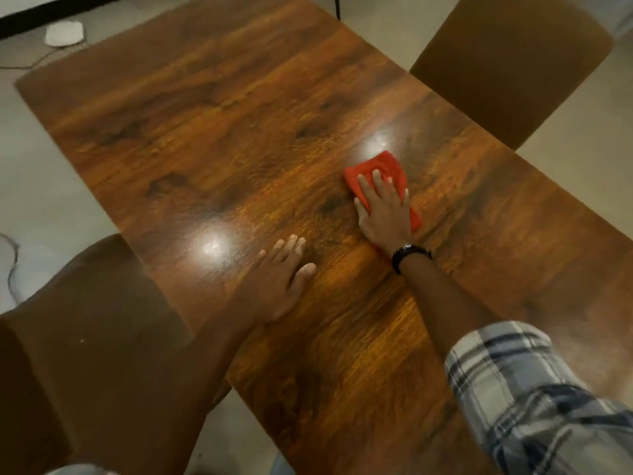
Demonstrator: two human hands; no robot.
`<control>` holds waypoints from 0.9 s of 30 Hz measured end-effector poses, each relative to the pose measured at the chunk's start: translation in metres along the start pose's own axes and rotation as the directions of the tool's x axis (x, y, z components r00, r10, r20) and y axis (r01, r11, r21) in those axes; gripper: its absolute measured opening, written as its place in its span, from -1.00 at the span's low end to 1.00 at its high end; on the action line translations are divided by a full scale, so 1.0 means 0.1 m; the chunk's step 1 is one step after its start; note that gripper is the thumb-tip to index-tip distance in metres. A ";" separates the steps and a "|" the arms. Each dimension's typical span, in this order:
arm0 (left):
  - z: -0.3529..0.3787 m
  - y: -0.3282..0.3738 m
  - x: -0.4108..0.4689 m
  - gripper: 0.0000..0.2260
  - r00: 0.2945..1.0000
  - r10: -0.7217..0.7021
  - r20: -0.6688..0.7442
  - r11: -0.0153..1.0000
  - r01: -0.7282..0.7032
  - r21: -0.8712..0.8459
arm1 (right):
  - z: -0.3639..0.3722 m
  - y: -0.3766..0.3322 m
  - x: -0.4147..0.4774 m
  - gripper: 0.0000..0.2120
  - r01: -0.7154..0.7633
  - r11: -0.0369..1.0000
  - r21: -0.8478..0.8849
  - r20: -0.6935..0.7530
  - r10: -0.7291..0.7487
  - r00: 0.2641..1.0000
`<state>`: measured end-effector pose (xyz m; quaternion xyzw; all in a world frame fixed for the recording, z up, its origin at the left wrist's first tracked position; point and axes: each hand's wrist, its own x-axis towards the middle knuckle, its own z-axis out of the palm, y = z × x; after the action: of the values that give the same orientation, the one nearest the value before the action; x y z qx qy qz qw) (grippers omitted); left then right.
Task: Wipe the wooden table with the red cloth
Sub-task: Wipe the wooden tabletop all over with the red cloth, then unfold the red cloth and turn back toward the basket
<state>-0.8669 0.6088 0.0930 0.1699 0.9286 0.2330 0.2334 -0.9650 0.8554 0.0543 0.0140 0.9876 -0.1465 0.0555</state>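
Note:
The wooden table [212,138] fills most of the view, dark brown with glossy light spots. A folded red cloth [380,164] lies on it right of centre. My right hand [385,210] presses flat on top of the cloth, fingers spread, with a black wristband on the wrist. My left hand [277,272] rests flat on the bare tabletop to the lower left of the cloth, fingers apart and holding nothing.
A brown chair [510,63] stands at the table's right side and another brown chair [92,337] at the near left. A white round device [64,33] with a cable lies on the pale floor at the far left.

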 end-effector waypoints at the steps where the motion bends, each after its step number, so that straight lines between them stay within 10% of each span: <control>1: 0.01 -0.01 -0.12 -0.27 0.999 -0.018 -0.049 1.000 0.017 -0.021 | 0.09 -0.18 -0.22 -0.49 0.047 0.999 0.015 0.002 -0.047 0.999; 16: 0.13 -0.58 -2.41 -0.05 0.928 -0.351 -0.126 0.913 0.309 -0.268 | 0.72 -1.78 -2.88 -0.52 0.372 0.895 0.246 0.173 -0.418 0.892; 21: 0.23 -0.73 -3.27 -0.51 0.889 -0.435 -0.146 0.803 0.309 -0.510 | 0.33 -2.43 -3.02 -0.52 -0.200 0.704 0.682 0.445 -0.182 0.877; 27: 0.14 -0.81 -4.13 -0.41 0.893 -0.439 -0.096 0.751 0.305 -0.586 | 0.22 -3.45 -3.46 -0.48 -0.645 0.404 0.649 0.747 -0.172 0.643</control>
<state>-0.5319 0.3709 0.1868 -0.1228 0.8554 0.4589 0.2064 -0.6336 0.5153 0.1720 0.1398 0.6310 -0.6208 0.4436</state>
